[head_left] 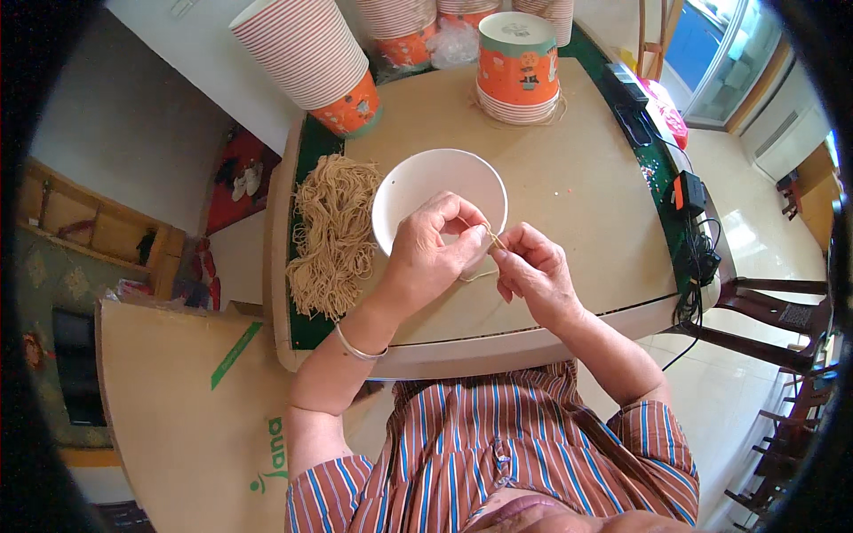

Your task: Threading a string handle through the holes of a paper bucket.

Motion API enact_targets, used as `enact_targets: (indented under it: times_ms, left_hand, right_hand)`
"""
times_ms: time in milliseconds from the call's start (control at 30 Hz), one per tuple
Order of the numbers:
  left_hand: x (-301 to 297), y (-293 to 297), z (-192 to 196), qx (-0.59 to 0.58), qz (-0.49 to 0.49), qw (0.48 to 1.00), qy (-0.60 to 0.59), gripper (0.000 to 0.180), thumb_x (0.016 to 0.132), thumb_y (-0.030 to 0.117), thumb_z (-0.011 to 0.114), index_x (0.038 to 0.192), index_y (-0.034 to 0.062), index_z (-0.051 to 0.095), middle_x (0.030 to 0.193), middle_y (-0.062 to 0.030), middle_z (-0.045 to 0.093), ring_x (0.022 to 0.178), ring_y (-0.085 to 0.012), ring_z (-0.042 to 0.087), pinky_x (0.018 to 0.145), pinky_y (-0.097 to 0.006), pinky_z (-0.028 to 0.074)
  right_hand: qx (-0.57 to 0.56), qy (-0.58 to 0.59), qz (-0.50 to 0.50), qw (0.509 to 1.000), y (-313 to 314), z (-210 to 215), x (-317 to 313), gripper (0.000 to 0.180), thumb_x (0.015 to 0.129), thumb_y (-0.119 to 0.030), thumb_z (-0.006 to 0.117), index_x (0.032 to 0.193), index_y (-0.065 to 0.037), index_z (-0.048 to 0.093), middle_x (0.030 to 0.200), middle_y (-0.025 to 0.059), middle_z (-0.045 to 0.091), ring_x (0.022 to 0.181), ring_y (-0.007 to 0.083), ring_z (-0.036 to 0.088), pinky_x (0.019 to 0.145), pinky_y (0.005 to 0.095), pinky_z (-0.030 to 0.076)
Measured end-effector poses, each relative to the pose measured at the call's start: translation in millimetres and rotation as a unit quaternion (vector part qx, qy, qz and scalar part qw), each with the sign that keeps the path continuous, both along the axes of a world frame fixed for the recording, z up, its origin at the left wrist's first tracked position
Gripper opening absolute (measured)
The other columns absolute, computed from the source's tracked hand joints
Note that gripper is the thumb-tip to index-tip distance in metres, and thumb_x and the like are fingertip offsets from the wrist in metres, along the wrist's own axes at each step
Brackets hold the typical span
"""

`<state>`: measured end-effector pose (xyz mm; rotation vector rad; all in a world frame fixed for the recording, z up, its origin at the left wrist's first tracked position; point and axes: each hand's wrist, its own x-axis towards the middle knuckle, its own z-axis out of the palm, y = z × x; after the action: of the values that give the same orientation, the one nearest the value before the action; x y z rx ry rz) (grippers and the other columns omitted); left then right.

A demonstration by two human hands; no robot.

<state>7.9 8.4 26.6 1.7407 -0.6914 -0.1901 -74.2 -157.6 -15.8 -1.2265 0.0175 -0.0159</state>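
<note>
My left hand (435,238) pinches a thin tan string (493,237) between thumb and fingertips. On the string's other side, my right hand (538,274) grips it with thumb and forefinger, close to the left fingertips. A loose end of string hangs below, near the table surface. Partly under my left hand stands a round white tub (442,169), its mouth facing up. A heap of tan strings (333,235) lies on the table left of the tub.
A tall leaning stack of paper buckets (306,58) stands at the back left. Upturned orange buckets (518,67) sit at the back right, with string around their base. Black cables and adapters (689,195) line the right edge. A cardboard box (178,382) stands at lower left.
</note>
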Motion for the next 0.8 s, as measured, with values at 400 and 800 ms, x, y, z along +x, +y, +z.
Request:
enact_targets:
  times_ms: [400, 800]
  left_hand:
    - [10, 2, 6, 0.000, -0.067, 0.987, 0.148, 0.008, 0.093, 0.008, 0.064, 0.091, 0.0012, 0.062, 0.081, -0.0005, 0.062, 0.075, -0.0059, 0.057, 0.069, -0.025, 0.050]
    - [12, 7, 16, 0.042, -0.086, 0.986, 0.139, 0.008, 0.091, 0.008, 0.067, 0.093, 0.0012, 0.063, 0.083, 0.0006, 0.063, 0.077, -0.0044, 0.057, 0.068, -0.024, 0.050]
  right_hand:
    - [0.029, 0.011, 0.024, 0.999, -6, -1, 1, 0.013, 0.103, -0.018, 0.063, 0.100, -0.005, 0.060, 0.082, -0.0017, 0.063, 0.058, 0.0024, 0.050, 0.047, 0.0201, 0.041]
    - [-0.028, 0.044, 0.017, 0.998, -9, 16, 2, 0.013, 0.103, -0.019, 0.063, 0.105, -0.006, 0.063, 0.079, -0.0031, 0.062, 0.053, 0.0011, 0.044, 0.045, 0.0198, 0.035]
